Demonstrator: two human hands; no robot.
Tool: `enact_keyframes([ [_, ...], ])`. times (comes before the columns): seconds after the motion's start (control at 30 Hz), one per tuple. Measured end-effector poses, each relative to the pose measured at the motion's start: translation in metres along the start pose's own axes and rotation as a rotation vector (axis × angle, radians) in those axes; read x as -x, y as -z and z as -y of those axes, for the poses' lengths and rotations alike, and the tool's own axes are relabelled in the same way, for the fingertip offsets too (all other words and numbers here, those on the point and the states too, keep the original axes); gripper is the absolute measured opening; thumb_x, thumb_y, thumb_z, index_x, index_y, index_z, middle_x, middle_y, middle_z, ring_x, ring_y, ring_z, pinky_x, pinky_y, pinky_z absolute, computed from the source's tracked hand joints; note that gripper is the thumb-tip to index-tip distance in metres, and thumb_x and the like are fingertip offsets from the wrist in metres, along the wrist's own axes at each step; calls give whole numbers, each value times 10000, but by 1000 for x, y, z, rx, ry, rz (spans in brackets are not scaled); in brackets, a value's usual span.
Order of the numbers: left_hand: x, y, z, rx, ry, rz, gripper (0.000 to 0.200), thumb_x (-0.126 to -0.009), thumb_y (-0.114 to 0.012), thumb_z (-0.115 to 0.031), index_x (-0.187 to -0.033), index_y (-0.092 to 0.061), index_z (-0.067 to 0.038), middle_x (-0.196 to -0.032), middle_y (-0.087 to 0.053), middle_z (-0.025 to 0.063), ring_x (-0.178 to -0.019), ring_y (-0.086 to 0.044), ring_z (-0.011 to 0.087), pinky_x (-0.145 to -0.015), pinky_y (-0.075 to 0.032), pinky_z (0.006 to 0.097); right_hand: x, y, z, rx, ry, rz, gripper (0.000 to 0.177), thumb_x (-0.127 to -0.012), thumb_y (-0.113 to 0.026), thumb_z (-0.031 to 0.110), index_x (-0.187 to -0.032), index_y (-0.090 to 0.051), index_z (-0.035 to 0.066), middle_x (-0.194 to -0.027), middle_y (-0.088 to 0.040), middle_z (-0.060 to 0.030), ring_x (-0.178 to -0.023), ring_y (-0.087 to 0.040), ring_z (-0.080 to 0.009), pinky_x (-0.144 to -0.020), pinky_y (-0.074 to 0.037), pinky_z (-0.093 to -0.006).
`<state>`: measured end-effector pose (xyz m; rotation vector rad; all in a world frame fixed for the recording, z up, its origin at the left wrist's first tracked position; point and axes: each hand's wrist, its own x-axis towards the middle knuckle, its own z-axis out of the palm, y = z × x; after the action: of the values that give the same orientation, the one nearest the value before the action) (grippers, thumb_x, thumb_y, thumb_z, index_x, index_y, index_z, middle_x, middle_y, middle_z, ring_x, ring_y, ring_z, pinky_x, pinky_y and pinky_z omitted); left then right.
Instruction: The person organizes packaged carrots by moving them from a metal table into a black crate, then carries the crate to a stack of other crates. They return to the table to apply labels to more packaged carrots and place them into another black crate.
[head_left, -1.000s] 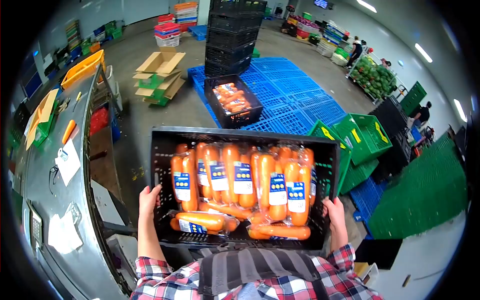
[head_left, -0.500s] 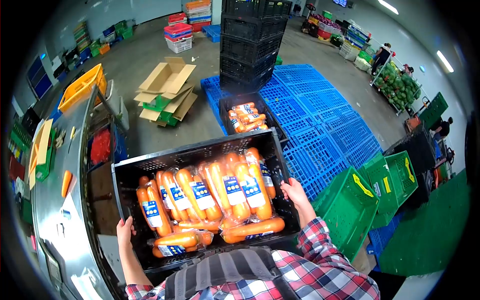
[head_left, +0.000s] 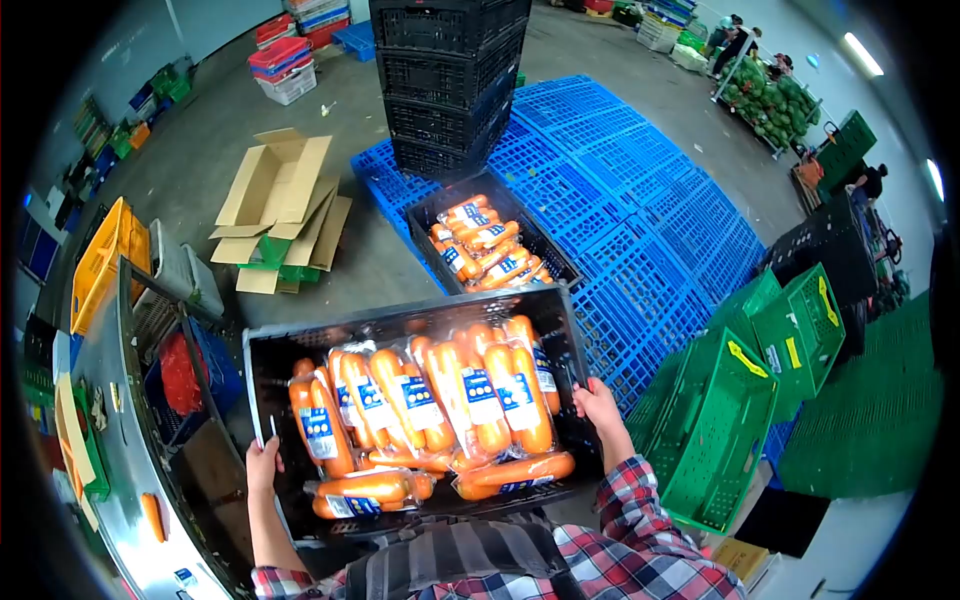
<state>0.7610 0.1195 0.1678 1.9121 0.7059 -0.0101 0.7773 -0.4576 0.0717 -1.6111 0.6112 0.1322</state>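
Note:
A black plastic crate (head_left: 290, 346) is held in front of my body, its far side slightly raised. Inside it lie several clear bags of carrots (head_left: 415, 395) with blue and white labels, most standing in a row and some lying across the near side. My left hand (head_left: 264, 468) is closed on the crate's left side, and my right hand (head_left: 600, 405) grips its right side. Just beyond, another black crate (head_left: 545, 240) with bagged carrots (head_left: 490, 238) rests on the blue pallets (head_left: 640, 200); the held crate's far edge overlaps it in view.
A tall stack of black crates (head_left: 445, 85) stands on the pallets. Green crates (head_left: 715, 440) sit to my right. Cardboard boxes (head_left: 275, 190) are piled on the floor at left, near a steel table (head_left: 125, 430) with a loose carrot (head_left: 152, 517). People (head_left: 737, 50) are at the back right.
The view has shifted forward and right, so the pallet's carrot crate shows more fully and nearer to the held crate. Both hands keep hold of the crate.

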Motion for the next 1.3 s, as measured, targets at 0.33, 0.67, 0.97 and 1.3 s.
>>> enact_keyframes([
  [0.33, -75, -157, -188, -281, -161, 305, 175, -828, -568, -191, -758, -490, -50, -545, -469, -12, -431, -453, 80, -416, -378, 229, 14, 93, -4, -281, -117, -319, 90, -740, -509, 66, -827, -504, 44, -615, -499, -10, -503, -460, -111, -481, -387, -242],
  [0.67, -175, -323, -255, -571, -261, 673, 260, -806, -571, -249, -869, -547, 2, -612, -539, 43, -477, -512, 132, -468, -426, 274, 55, 85, -42, -456, -346, -635, 68, -768, -503, 70, -827, -470, 71, -606, -471, -5, -491, -443, -114, -460, -388, -250],
  [0.97, -264, -432, -298, -685, -246, 944, 326, -799, -585, -277, -975, -528, -8, -673, -568, 67, -510, -524, 149, -499, -444, 300, 80, -8, -22, -456, -478, -946, 64, -770, -493, 80, -721, -469, 45, -558, -486, -47, -458, -481, -148, -436, -403, -272],
  [1.3, -371, -468, -353, -660, -110, 893, 302, -813, -562, -353, -828, -525, -54, -593, -485, 13, -457, -448, 122, -425, -360, 265, -24, -65, 53, -668, -521, -948, 104, -783, -515, 87, -727, -429, 68, -548, -449, -20, -449, -424, -115, -418, -353, -244],
])
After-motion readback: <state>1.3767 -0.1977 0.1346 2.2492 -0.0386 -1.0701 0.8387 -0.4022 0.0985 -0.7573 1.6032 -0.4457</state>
